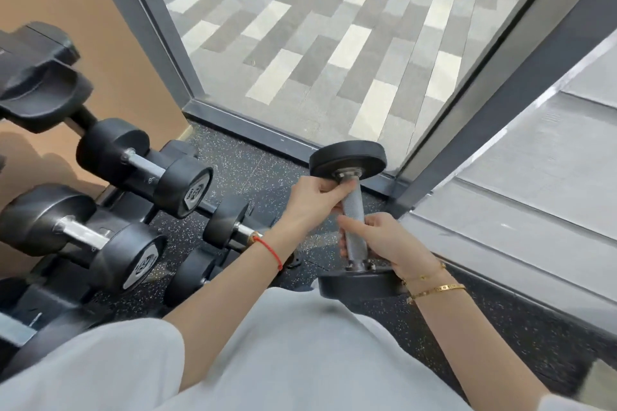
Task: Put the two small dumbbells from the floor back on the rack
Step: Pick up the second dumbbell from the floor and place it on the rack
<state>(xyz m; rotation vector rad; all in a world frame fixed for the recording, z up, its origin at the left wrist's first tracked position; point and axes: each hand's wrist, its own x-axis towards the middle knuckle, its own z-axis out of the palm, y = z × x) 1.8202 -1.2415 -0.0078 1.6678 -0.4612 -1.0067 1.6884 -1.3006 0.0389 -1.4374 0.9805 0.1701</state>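
Note:
A small black dumbbell [353,207] with a knurled metal handle is held upright above the speckled floor, right of the rack. My left hand [310,197] grips the handle's upper end just under the top disc. My right hand [384,240] wraps the lower half of the handle above the bottom disc. A second small dumbbell [227,223] lies low beside the rack [127,207], partly hidden behind my left forearm; I cannot tell whether it rests on the floor or on the rack's bottom rail.
Two larger dumbbells [147,167] [86,237] sit on the rack's tiers at left, with an empty cradle [40,90] above. A glass wall with a dark frame [267,133] closes the corner ahead. An orange wall stands behind the rack.

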